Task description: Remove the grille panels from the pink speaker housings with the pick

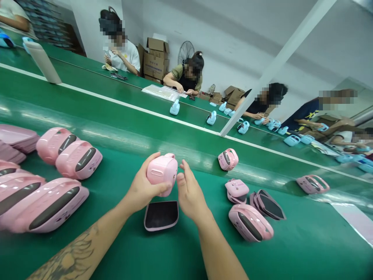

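Green bench (pixel 305 249) below; left fingers (pixel 155 188) hold a pink case (pixel 162 171), right fingers (pixel 182 175) open just beside it; a loose grip could drop it.

Pink casing (pixel 162 171) in left hand (pixel 142 187)

Rounded, glossy, small slot showing; right hand (pixel 190 193) open just beside it
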The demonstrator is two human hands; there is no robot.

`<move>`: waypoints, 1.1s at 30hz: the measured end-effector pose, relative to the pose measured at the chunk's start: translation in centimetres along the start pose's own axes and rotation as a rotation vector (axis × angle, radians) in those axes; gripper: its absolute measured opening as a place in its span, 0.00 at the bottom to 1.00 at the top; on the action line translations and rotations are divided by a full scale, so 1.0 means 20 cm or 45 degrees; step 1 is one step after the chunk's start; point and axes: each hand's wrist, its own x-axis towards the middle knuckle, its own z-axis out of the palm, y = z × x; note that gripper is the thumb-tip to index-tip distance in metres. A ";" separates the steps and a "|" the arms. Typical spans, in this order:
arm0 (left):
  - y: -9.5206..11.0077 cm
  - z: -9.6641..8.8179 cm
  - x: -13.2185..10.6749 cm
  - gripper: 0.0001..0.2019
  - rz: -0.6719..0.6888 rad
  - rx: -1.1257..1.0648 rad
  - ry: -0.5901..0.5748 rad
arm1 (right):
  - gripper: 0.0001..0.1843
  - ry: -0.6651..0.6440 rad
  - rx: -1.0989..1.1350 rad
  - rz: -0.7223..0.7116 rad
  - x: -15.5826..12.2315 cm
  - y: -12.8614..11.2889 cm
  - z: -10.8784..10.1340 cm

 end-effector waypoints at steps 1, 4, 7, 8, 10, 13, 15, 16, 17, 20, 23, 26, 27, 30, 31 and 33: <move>0.01 -0.01 0.00 0.53 -0.104 -0.131 -0.052 | 0.45 -0.034 -0.221 -0.150 -0.01 0.00 -0.03; 0.04 -0.03 0.01 0.48 -0.290 -0.362 -0.169 | 0.60 -0.208 -0.699 -0.580 -0.04 0.01 -0.08; 0.06 -0.03 0.00 0.45 -0.307 -0.434 -0.263 | 0.71 -0.231 -0.780 -0.686 -0.06 0.00 -0.07; 0.06 -0.02 0.00 0.43 -0.292 -0.442 -0.294 | 0.72 -0.229 -0.773 -0.671 -0.07 -0.01 -0.06; 0.06 -0.02 0.00 0.40 -0.260 -0.447 -0.353 | 0.73 -0.218 -0.739 -0.635 -0.08 -0.01 -0.05; 0.05 -0.01 0.00 0.38 -0.234 -0.459 -0.410 | 0.71 -0.218 -0.724 -0.620 -0.08 -0.01 -0.06; 0.05 -0.01 0.00 0.38 -0.242 -0.477 -0.419 | 0.70 -0.223 -0.743 -0.624 -0.09 -0.02 -0.07; 0.05 -0.01 0.00 0.38 -0.249 -0.487 -0.415 | 0.69 -0.226 -0.753 -0.624 -0.09 -0.02 -0.07; 0.06 -0.01 0.00 0.38 -0.257 -0.495 -0.409 | 0.68 -0.231 -0.757 -0.624 -0.09 -0.02 -0.08; 0.06 0.00 0.00 0.38 -0.282 -0.491 -0.397 | 0.67 -0.253 -0.752 -0.605 -0.09 -0.04 -0.08; 0.07 0.01 -0.01 0.38 -0.302 -0.471 -0.376 | 0.66 -0.276 -0.744 -0.574 -0.10 -0.05 -0.08; 0.08 0.02 -0.02 0.40 -0.336 -0.480 -0.331 | 0.67 -0.270 -0.753 -0.567 -0.10 -0.06 -0.07; 0.09 0.02 -0.02 0.40 -0.349 -0.482 -0.314 | 0.68 -0.265 -0.761 -0.574 -0.11 -0.07 -0.07; 0.11 0.02 -0.03 0.39 -0.395 -0.458 -0.272 | 0.69 -0.248 -0.782 -0.593 -0.10 -0.08 -0.06; 0.12 0.02 -0.03 0.40 -0.415 -0.446 -0.264 | 0.69 -0.241 -0.788 -0.599 -0.10 -0.09 -0.06; 0.13 0.01 -0.03 0.41 -0.446 -0.432 -0.259 | 0.69 -0.224 -0.801 -0.605 -0.09 -0.10 -0.05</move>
